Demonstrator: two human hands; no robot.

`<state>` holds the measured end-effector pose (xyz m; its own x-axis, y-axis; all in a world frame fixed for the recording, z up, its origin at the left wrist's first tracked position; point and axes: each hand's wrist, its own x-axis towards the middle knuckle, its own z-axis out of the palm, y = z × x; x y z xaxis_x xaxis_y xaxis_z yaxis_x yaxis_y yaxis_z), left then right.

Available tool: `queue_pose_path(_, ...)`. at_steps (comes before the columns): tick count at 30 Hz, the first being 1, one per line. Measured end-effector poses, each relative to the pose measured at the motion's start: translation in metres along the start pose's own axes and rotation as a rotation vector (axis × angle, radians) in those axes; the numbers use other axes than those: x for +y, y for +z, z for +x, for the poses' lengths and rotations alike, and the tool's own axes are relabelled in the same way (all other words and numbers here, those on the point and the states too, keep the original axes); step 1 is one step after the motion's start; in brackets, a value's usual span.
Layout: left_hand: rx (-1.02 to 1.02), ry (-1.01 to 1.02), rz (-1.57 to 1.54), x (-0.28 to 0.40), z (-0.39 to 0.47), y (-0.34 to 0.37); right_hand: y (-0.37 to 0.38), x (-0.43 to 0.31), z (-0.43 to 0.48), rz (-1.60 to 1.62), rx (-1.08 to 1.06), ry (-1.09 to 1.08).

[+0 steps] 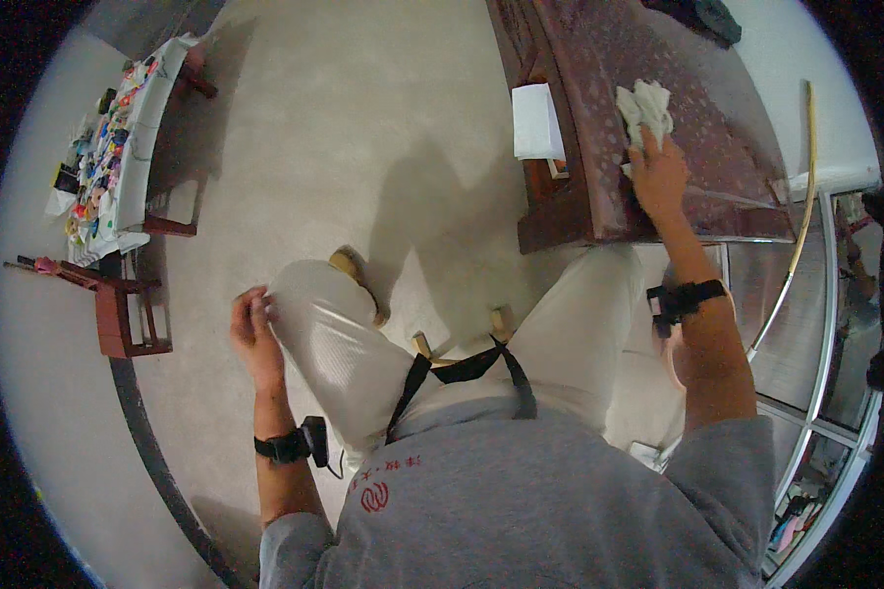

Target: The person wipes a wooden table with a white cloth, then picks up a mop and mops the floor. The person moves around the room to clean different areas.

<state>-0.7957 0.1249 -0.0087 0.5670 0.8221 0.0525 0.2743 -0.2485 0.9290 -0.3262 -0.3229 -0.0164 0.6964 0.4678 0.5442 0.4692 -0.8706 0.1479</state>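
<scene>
My right hand [659, 177] presses a crumpled white cloth [644, 107] onto a dark red tabletop [714, 140]. Pale spots and blotches mark that surface, which has a glossy, film-like look. The fingers lie over the near part of the cloth and hide some of it. Beside my left knee hangs my left hand [254, 327], its fingers loosely curled and nothing visible in them. Whether its fingertips touch the trousers [331, 331], I cannot tell.
Left stands a white-covered table [136, 147] crowded with small colourful items, near a red wooden chair [121, 316]. White paper [536, 121] sits at the dark table's side. A dark object [700, 18] lies at its far end. A yellowish pole [810, 169] leans right, by a glass-paned frame [825, 294].
</scene>
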Motion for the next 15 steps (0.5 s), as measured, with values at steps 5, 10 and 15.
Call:
queue_pose_path(5, -0.238, -0.542, 0.056, -0.171, -0.067, -0.058, -0.017, -0.034, -0.001, 0.035, 0.025, -0.024)
queue_pose_path(10, -0.506, -1.111, 0.083, -0.263, -0.188, -0.044, -0.029, -0.036, 0.008, 0.119, -0.102, 0.012)
queue_pose_path(15, -0.568, -1.296, 0.001, -0.260, -0.231, -0.005, -0.016, -0.031, 0.004, 0.196, -0.163, 0.078)
